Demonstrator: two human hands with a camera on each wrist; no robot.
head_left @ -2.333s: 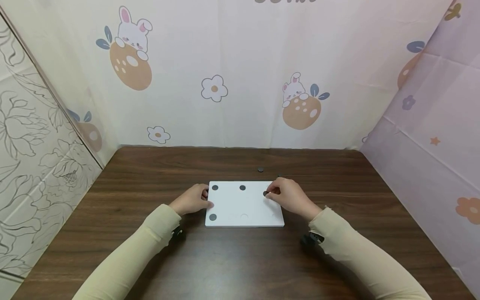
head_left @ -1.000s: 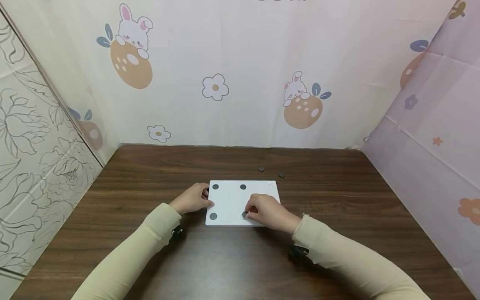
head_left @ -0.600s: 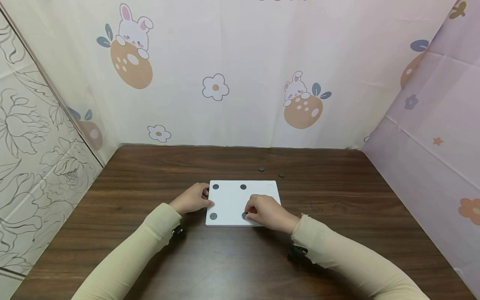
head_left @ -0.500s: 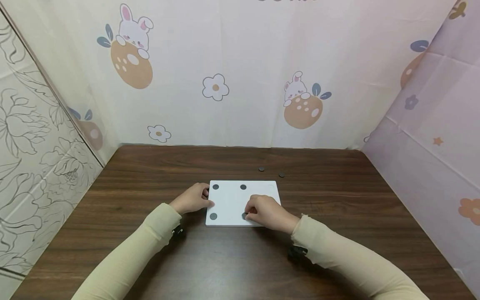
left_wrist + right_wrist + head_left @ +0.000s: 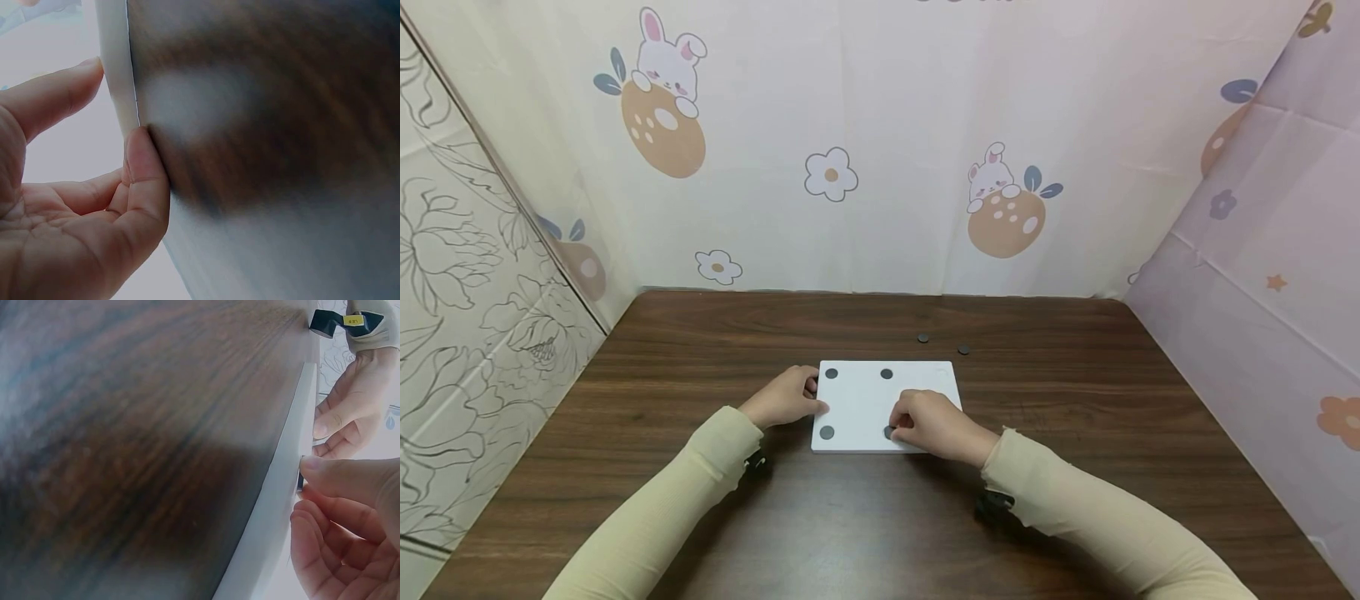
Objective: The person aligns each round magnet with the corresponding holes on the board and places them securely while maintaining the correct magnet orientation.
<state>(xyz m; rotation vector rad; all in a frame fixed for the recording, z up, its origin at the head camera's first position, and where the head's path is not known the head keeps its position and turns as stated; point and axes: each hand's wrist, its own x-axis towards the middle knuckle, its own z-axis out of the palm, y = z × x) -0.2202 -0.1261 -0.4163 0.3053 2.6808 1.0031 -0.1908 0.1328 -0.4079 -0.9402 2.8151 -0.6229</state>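
Observation:
A white rectangular board (image 5: 857, 404) lies flat on the table in the head view. My left hand (image 5: 784, 397) grips its left edge, thumb on the top face and curled fingers against the side, as the left wrist view shows along the board's edge (image 5: 115, 69). My right hand (image 5: 936, 425) pinches a small dark disc (image 5: 889, 432) at the front middle of the board. Thumb and finger sit on either side of that disc (image 5: 300, 482) in the right wrist view, right at the board's surface. Similar discs sit at the back left (image 5: 831, 374), back middle (image 5: 887, 374) and front left.
Two loose dark discs (image 5: 922, 338) lie on the brown wooden table (image 5: 715, 333) behind the board. A faint round outline (image 5: 942, 372) marks the board's back right corner. Patterned curtains (image 5: 895, 200) hang at the back and sides.
From near the back right corner of the board, my right hand has carried the disc to the front middle. Over the last half second both hands have stayed nearly still.

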